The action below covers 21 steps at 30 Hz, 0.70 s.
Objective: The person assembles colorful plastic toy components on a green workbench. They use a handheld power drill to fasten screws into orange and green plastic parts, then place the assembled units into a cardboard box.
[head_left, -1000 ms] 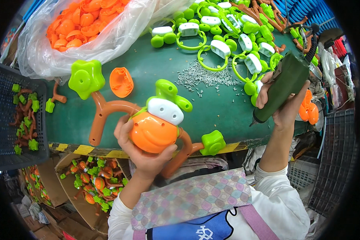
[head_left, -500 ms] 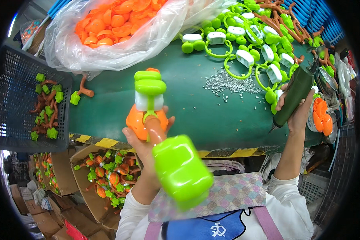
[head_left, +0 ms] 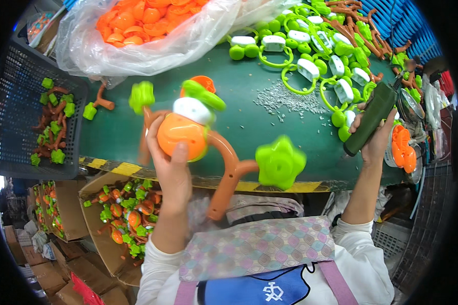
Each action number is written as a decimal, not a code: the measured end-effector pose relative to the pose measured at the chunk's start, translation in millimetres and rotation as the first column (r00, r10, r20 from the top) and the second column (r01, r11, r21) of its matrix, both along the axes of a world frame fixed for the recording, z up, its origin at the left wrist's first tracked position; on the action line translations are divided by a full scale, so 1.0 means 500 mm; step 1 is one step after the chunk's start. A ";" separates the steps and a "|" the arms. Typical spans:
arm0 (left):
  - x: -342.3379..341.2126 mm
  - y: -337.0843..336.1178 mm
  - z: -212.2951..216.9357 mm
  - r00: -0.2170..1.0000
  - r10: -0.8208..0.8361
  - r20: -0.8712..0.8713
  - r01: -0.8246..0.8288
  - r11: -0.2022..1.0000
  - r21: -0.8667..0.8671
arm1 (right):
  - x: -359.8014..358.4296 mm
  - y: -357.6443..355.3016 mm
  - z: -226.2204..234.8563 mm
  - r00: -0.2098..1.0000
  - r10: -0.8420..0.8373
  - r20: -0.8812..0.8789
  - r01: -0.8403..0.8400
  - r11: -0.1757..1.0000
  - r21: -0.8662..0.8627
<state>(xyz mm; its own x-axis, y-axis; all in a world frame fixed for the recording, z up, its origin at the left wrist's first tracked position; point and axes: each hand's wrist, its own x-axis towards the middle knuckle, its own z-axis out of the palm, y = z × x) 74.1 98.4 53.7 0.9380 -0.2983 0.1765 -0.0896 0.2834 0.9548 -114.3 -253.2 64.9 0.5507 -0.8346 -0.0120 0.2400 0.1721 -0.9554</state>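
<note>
Closed around a plastic toy (head_left: pixel 180 133), my left hand (head_left: pixel 169 170) holds it over the near part of the green work surface. The toy has a round orange body, a white middle piece and green rounded pads on top. From its sides reach brown branch pieces (head_left: pixel 225 152), one ending in a green star-shaped leaf (head_left: pixel 281 161), another in a smaller leaf (head_left: pixel 141 96). At the right, my right hand (head_left: pixel 375 145) grips a dark green power screwdriver (head_left: pixel 372 119), its body slanted. The screwdriver's tip cannot be made out.
Green ring parts with white blocks (head_left: pixel 306 68) pile at the back right beside small silver screws (head_left: pixel 285 99). A clear bag (head_left: pixel 188 56) holds orange shells. The left basket (head_left: pixel 15 122) and lower box (head_left: pixel 99 203) hold toy parts. A tub (head_left: pixel 394 152) of orange pieces stands right.
My left hand has turned the toy, so the orange body faces up and the branches spread to both sides. The screwdriver stays in my right hand at nearly the same place.
</note>
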 end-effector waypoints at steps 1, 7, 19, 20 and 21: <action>0.007 0.007 -0.015 0.994 -0.060 0.088 0.051 0.993 0.102 | -0.016 -0.008 0.001 0.989 0.150 -0.008 -0.150 0.988 -0.022; 0.011 0.033 -0.115 0.935 -0.327 0.134 0.239 0.865 0.441 | 0.020 0.068 0.068 0.800 0.393 0.453 -0.484 0.869 0.102; -0.003 0.008 -0.106 0.826 -0.366 0.428 -0.020 0.741 0.672 | 0.171 0.299 0.039 0.577 0.537 0.615 -0.617 0.780 -0.103; -0.006 0.006 -0.109 0.825 -0.362 0.434 -0.022 0.747 0.664 | 0.171 0.308 0.030 0.551 0.556 0.623 -0.619 0.773 -0.142; -0.009 0.004 -0.111 0.824 -0.358 0.439 -0.023 0.753 0.657 | 0.170 0.308 0.038 0.574 0.607 0.550 -0.638 0.752 -0.164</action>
